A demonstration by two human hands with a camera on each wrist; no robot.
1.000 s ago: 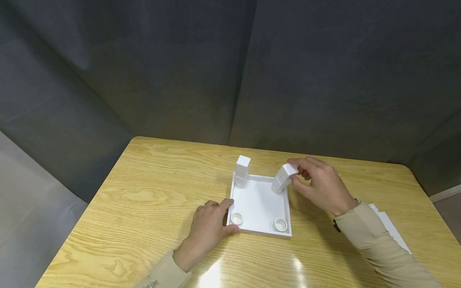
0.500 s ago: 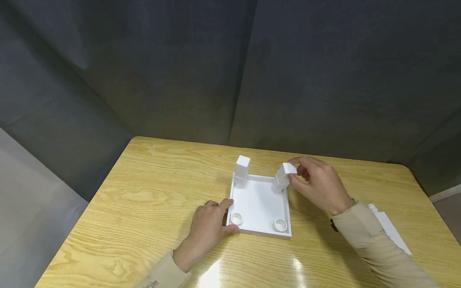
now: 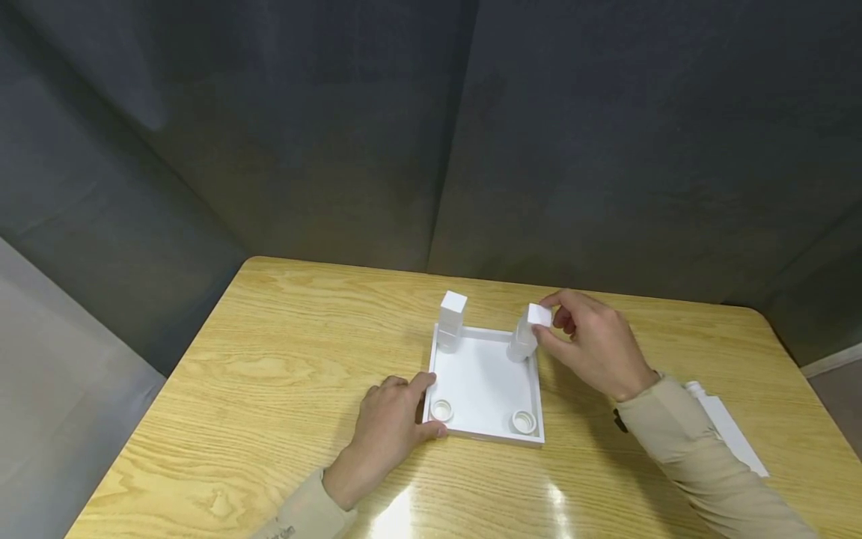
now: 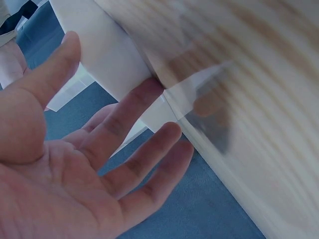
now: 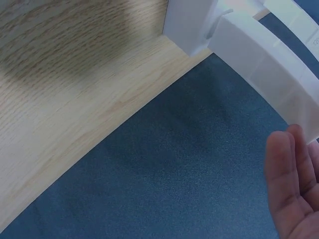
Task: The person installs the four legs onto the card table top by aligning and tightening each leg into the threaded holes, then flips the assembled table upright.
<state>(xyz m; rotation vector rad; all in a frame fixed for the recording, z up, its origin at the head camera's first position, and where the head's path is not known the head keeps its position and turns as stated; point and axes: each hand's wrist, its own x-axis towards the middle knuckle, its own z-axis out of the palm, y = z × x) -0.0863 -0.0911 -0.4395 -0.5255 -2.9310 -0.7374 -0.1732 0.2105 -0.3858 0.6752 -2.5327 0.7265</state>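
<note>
A shallow white square tray (image 3: pixel 485 382) lies on the table with its rim up. At its near left corner my left hand (image 3: pixel 387 423) holds it, thumb at the near edge and index finger along the left side. A white square post (image 3: pixel 524 333) stands in the far right corner, leaning slightly right. My right hand (image 3: pixel 599 344) pinches its top between thumb and fingers. In the right wrist view, fingertips meet the end of this post (image 5: pixel 264 67). A matching post (image 3: pixel 451 322) stands in the far left corner. Round ring-shaped sockets (image 3: pixel 524 421) sit in both near corners.
Beside the right forearm lies a loose white post (image 3: pixel 734 438) with a round stub at its end. The wooden table (image 3: pixel 289 352) has its far edge against a dark curtain (image 3: pixel 337 150).
My right hand has turned the far right post, so its top face sits at another angle, and the post leans less to the right. The left hand and tray have stayed in place.
</note>
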